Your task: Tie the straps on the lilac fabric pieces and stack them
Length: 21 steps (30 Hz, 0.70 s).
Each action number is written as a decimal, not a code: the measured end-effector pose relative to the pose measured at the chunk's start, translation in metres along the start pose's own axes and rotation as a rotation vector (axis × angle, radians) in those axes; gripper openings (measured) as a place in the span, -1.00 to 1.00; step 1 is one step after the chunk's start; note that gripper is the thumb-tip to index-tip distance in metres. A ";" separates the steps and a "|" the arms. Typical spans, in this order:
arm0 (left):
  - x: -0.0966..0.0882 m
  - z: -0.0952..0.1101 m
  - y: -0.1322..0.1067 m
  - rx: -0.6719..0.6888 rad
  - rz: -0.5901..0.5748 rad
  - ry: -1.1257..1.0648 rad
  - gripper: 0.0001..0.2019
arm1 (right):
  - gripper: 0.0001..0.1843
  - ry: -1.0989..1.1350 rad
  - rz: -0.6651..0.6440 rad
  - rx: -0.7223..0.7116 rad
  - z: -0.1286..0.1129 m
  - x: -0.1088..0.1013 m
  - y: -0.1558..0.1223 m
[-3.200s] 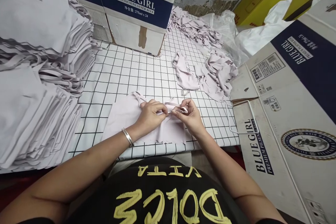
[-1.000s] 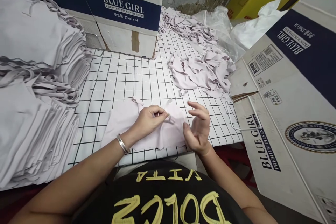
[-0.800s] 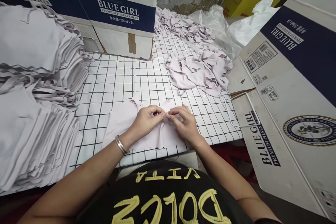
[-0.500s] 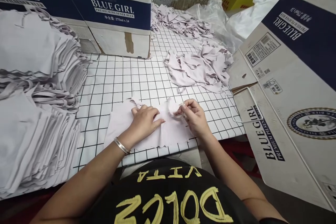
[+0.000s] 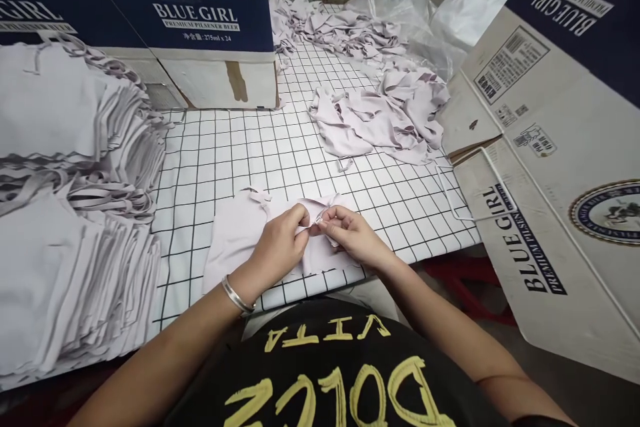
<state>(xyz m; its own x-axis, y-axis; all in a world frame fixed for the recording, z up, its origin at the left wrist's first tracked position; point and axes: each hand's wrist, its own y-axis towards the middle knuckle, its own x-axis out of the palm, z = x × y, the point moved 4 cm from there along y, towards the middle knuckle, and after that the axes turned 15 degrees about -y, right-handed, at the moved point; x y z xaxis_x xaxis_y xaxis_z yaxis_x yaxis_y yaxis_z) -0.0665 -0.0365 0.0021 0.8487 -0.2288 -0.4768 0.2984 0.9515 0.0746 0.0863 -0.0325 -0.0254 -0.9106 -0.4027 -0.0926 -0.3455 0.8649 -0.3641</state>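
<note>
A pale lilac fabric piece (image 5: 231, 237) lies spread on the table in front of me. My left hand (image 5: 280, 240), with a silver bangle on its wrist, pinches the raised edge of this fabric between thumb and fingers. Close against it, my right hand (image 5: 354, 235) is closed on the same edge, fingertips pressed together. Between the two pinches the cloth is lifted and bunched; whether a small clip or strap sits there is too small to tell. The fabric's left part lies flat, with a curled bit along its top edge.
Tall stacks of folded lilac fabric pieces (image 5: 50, 107) stand on the left. A beer carton (image 5: 215, 80) is behind them, another carton (image 5: 525, 213) leans at right. Crumpled fabric (image 5: 380, 117) and clear plastic (image 5: 400, 7) lie farther back on the checked tablecloth (image 5: 235, 147).
My right hand has moved left to meet the left hand. My left hand has gone from resting on the cloth to pinching its edge. The camera view has shifted slightly.
</note>
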 end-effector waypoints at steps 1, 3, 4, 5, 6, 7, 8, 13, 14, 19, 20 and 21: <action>-0.001 -0.001 0.001 -0.051 -0.020 -0.086 -0.92 | -0.65 0.004 0.011 0.001 0.000 -0.001 0.001; -0.001 -0.005 0.004 -0.149 -0.060 -0.276 -0.95 | -0.66 -0.003 0.029 0.000 0.001 -0.003 0.002; 0.000 -0.008 0.005 -0.199 -0.068 -0.361 -0.89 | -0.66 -0.008 0.036 -0.002 0.001 -0.004 0.002; 0.000 -0.011 0.006 -0.246 -0.060 -0.435 -0.85 | -0.67 -0.011 0.042 -0.003 0.002 -0.006 0.002; 0.000 -0.014 0.008 -0.287 -0.038 -0.497 -0.84 | -0.67 -0.013 0.045 -0.002 0.002 -0.007 0.002; 0.000 -0.017 0.009 -0.319 -0.004 -0.550 -0.83 | -0.68 -0.017 0.044 0.003 0.002 -0.008 0.002; -0.001 -0.020 0.009 -0.345 0.031 -0.599 -0.82 | -0.68 -0.023 0.036 0.010 0.002 -0.008 0.001; 0.001 -0.023 0.010 -0.425 0.044 -0.776 -0.68 | -0.69 -0.040 -0.074 0.024 -0.001 -0.006 0.000; 0.001 -0.022 0.010 -0.432 0.043 -0.782 -0.68 | -0.69 -0.042 -0.094 0.022 -0.002 -0.005 0.000; 0.001 -0.021 0.009 -0.424 0.072 -0.792 -0.72 | -0.69 -0.068 -0.144 0.022 -0.005 -0.004 0.002; 0.002 -0.021 0.010 -0.419 0.081 -0.801 -0.73 | -0.69 -0.070 -0.150 0.021 -0.005 -0.004 0.002; 0.003 -0.022 0.010 -0.415 0.091 -0.809 -0.73 | -0.69 -0.069 -0.155 0.020 -0.006 -0.004 0.002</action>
<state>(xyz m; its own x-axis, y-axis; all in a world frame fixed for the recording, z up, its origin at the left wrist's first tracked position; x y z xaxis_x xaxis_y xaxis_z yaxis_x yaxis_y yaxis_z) -0.0709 -0.0235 -0.0175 0.9551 -0.0748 0.2866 0.1673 0.9348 -0.3134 0.0879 -0.0276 -0.0202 -0.8287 -0.5512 -0.0970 -0.4756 0.7850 -0.3970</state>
